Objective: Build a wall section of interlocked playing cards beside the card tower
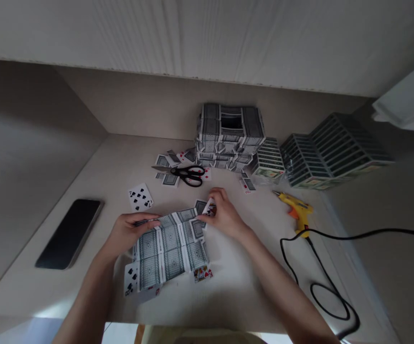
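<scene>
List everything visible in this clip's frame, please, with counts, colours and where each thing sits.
counter: one, cream, under everything
stacked card tower: one, grey and white, back centre
card blocks: several, grey and white, back right
scissors: one pair, black, back centre, on loose cards
loose cards: several, mixed, around the scissors
seven of spades: one, white and black, left of centre
phone: one, black, left
glue gun: one, yellow, right
cord: one, black, right
card panel: one, grey and white, front centre
right hand: one, fingers on a card
left hand: one, at the panel's left edge
</scene>
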Demonstrator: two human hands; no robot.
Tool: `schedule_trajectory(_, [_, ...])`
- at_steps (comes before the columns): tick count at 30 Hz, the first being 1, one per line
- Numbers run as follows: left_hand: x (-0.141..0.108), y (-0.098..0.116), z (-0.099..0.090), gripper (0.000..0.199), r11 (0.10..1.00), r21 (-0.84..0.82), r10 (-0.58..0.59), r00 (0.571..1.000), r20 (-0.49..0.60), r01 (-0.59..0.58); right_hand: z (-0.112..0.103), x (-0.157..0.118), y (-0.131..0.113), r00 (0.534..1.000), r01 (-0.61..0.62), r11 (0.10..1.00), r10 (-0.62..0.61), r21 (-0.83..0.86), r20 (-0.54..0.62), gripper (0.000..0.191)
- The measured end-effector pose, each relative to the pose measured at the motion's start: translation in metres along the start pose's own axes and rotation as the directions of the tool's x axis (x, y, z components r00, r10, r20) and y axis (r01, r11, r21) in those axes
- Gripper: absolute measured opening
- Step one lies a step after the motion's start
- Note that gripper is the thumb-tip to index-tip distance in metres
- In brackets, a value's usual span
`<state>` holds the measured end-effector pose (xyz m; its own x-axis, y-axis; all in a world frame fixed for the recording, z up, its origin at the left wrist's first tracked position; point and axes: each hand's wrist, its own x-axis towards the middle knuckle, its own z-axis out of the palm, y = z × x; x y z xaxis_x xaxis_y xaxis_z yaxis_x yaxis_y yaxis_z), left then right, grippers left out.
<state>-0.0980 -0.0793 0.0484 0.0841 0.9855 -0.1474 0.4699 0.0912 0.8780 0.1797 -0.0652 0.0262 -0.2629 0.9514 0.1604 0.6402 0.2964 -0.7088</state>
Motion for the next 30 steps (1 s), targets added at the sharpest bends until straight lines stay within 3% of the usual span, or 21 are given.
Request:
schedule_trajectory(2, [-0.002, -0.001, 0.000, 0.031, 1.000, 0.015, -0.011, 0.999, 0.031, 0.010, 0.005, 0.006, -0.004, 0.993, 0.026, 0.999, -0.023, -0.025, 0.114, 0.060])
schedule_trajectory(8, [-0.003, -0.004, -0.005, 0.028, 1.000, 0.023, -0.016, 0.999, 0.047, 0.014, -0.004, 0.013, -0.007, 0.959, 0.014, 0.998, 0.004, -0.061, 0.283, 0.074])
schedule_trajectory(12, [-0.001, -0.005, -0.006, 0.031, 1.000, 0.026, -0.019, 0.999, 0.039, 0.018, -0.005, 0.012, -0.012, 0.934, -0.109, 0.980, 0.159, -0.169, 0.320, 0.082])
schedule_trajectory(15, [0.001, -0.005, -0.003, 0.033, 0.999, 0.042, -0.003, 0.999, 0.035, 0.001, -0.002, 0.011, -0.011, 0.930, -0.190, 0.959, 0.245, -0.212, 0.275, 0.072])
schedule_trajectory(18, [0.005, -0.004, 0.001, 0.034, 0.997, 0.070, 0.038, 0.999, 0.020, -0.040, -0.008, 0.006, -0.001, 0.942, -0.226, 0.962, 0.256, -0.151, 0.216, 0.038])
schedule_trajectory(20, [0.009, -0.002, 0.003, 0.034, 0.991, 0.110, 0.072, 0.997, 0.009, -0.072, -0.017, 0.001, 0.009, 0.937, -0.316, 0.948, 0.317, -0.030, 0.147, 0.027])
schedule_trajectory(24, [0.024, 0.009, 0.012, 0.032, 0.959, 0.242, 0.146, 0.989, 0.028, -0.148, -0.039, -0.013, 0.029, 0.885, -0.450, 0.828, 0.463, 0.334, 0.046, 0.036])
schedule_trajectory(27, [0.041, 0.021, 0.026, 0.030, 0.914, 0.320, 0.246, 0.968, 0.057, -0.251, -0.048, -0.019, 0.039, 0.848, -0.364, 0.707, 0.521, 0.606, -0.099, 0.035])
schedule_trajectory(30, [0.065, 0.032, 0.043, 0.028, 0.859, 0.373, 0.358, 0.932, 0.054, -0.352, -0.050, -0.022, 0.042, 0.754, -0.208, 0.662, 0.578, 0.720, -0.312, 0.033])
